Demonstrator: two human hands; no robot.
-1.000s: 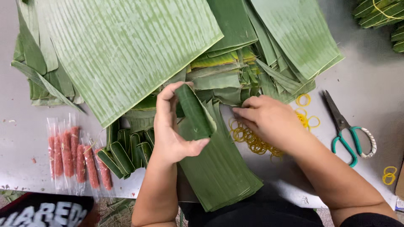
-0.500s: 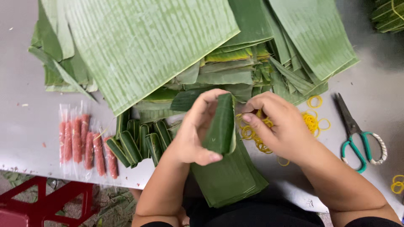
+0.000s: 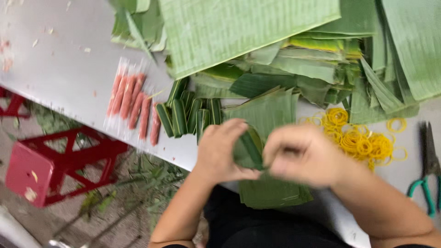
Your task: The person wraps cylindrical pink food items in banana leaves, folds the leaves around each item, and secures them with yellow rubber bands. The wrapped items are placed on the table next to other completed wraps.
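Head view, looking down over the near edge of a grey table (image 3: 69,78); both hands meeting just above that edge. Left hand (image 3: 220,151) closed around a small leaf-wrapped roll (image 3: 248,149), fingers curled over its top, thumb beneath; right hand (image 3: 298,156) blurred, pressed against the roll's other side, fingers bent in on it, exact hold of the fingertips not discernible. Roll held upright to slightly tilted between the two palms, dark green, partly hidden by both hands; directly over a stack of cut banana leaf pieces (image 3: 271,193) overhanging the table edge.

Left of the hands: row of finished green rolls (image 3: 188,115) lying side by side on the table; beside those, further left, clear packets of pink sausages (image 3: 133,108) in a line. Behind: large banana leaf sheets (image 3: 239,27) spread wide, over a heap of folded and trimmed leaf scraps (image 3: 312,69). Right of the hands: pile of yellow rubber bands (image 3: 358,142), a few loose ones scattered near; scissors with green handles (image 3: 429,170) at the far right edge, lying flat. Below the table, at left: red plastic stool (image 3: 50,165) on a floor littered with leaf trimmings (image 3: 151,179).
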